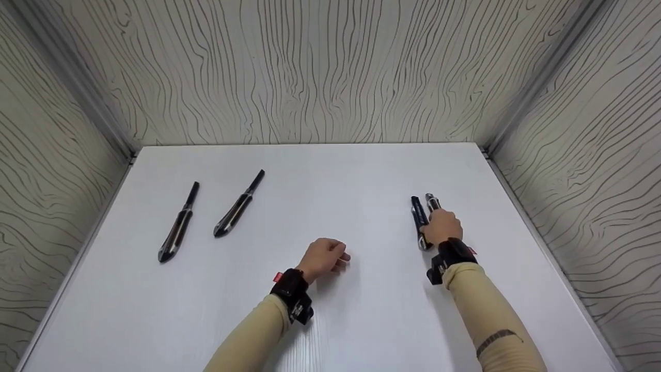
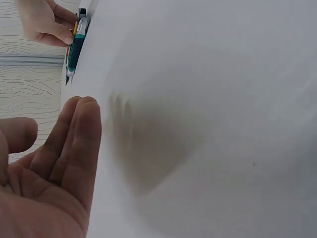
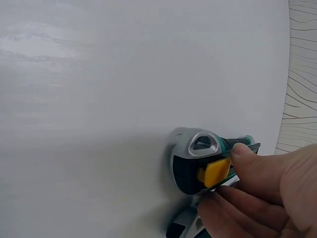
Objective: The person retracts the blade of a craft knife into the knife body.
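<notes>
The right hand [image 1: 443, 226] has its thumb and fingers clamped on a slim green, black and silver cutter with a yellow insert [image 1: 419, 217], on the right side of the smooth white worktop [image 1: 335, 206]. In the right wrist view the thumb presses one side of this cutter and the other fingers curl against the opposite side, with the yellow piece and the rounded silver-rimmed end facing the camera. A second slim cutter with a silver end [image 1: 433, 201] lies just beside it, partly hidden by the hand.

The left hand [image 1: 323, 257] hovers over the middle of the worktop and holds nothing; its fingers lie close together, lightly bent, with the thumb apart from them.

Well to the left, two dark-bladed tools with glossy brown, black and silver handles, one outer [image 1: 175, 230] and one inner [image 1: 235, 212], lie apart from each other, blades pointing away from the person. Both wrists wear black devices over beige sleeves. Pale panels with dark wood-grain lines [image 1: 310, 72] surround the worktop.
</notes>
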### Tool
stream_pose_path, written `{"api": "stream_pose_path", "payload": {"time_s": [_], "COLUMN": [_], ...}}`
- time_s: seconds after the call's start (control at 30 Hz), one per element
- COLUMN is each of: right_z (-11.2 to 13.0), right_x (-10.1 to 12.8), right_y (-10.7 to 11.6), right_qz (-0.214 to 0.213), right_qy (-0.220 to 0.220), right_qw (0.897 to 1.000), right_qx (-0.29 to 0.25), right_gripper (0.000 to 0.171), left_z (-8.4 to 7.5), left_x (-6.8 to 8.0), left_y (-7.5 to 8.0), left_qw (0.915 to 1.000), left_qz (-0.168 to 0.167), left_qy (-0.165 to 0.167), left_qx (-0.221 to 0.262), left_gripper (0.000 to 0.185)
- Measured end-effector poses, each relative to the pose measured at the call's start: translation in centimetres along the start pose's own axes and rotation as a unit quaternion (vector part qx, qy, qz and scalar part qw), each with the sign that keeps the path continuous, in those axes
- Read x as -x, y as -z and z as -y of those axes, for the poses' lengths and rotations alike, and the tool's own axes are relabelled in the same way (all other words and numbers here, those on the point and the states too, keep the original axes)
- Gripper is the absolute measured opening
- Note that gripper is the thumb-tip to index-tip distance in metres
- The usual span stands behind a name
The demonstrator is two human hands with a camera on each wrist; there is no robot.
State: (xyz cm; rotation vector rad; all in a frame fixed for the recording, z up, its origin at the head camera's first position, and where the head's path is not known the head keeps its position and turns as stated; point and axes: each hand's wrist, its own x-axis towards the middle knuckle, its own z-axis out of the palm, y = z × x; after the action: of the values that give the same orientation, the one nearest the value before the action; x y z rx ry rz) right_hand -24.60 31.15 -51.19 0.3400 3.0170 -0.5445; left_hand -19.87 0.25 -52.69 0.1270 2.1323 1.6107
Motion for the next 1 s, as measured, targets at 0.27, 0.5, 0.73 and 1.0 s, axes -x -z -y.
{"api": "stream_pose_path", "payload": {"time_s": [0.27, 0.5, 0.73, 1.0], "right_z": [2.9, 6.7, 11.4, 16.5], "right_x": [0.4, 0.6, 0.9, 1.6], "right_y": [0.6, -0.7, -2.4, -4.9], "right_qz": [0.004, 0.018, 0.064, 0.096], "right_qy": [0.026, 0.083, 0.108, 0.143], "right_qw": [0.999, 0.996, 0.992, 0.985], "right_qx": [-0.020, -0.014, -0.017, -0.005], "right_gripper": [0.034, 0.042, 0.045, 0.045], "left_z": [-0.2, -0.4, -0.3, 0.8], "left_x": [0.5, 1.3, 1.9, 2.2], "left_y": [4.2, 9.2, 14.3, 20.1], "left_qw": [0.9974, 0.9835, 0.9556, 0.8971], "left_qz": [-0.046, -0.110, -0.160, -0.232], "left_qy": [0.005, 0.020, 0.057, 0.088], "left_qx": [-0.055, -0.142, -0.241, -0.365], "left_gripper": [0.037, 0.032, 0.030, 0.024]}}
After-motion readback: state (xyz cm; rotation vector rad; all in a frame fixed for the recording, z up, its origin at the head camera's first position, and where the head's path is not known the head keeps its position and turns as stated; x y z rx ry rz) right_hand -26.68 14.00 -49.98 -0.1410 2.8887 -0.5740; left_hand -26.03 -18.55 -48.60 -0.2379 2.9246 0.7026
